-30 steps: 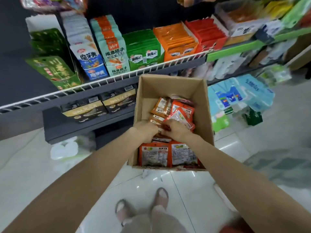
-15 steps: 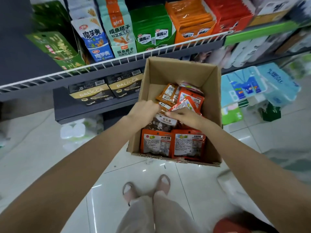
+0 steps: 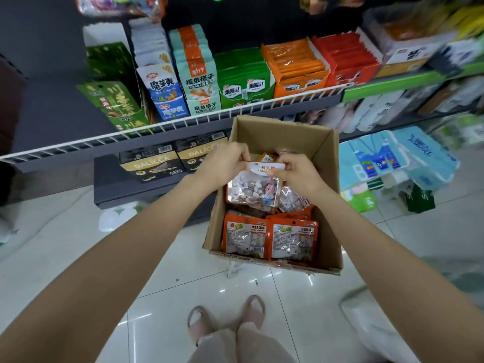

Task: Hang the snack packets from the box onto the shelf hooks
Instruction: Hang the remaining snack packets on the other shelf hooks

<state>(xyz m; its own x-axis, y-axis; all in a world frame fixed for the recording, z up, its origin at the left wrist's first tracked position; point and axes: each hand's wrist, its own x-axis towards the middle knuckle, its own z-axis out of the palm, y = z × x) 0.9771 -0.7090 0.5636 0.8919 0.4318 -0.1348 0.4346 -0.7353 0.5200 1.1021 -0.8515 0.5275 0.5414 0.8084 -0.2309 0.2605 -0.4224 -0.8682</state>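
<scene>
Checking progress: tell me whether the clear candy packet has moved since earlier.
Yes. The clear candy packet has risen from among the packets in the cardboard box, held by both hands.

I count one cardboard box [image 3: 324,163], one clear candy packet [image 3: 255,189] in my two hands, and two orange packets [image 3: 246,238] standing side by side at its near end. Two black-and-gold Dalicca boxes [image 3: 148,163] sit on the lower shelf.
</scene>
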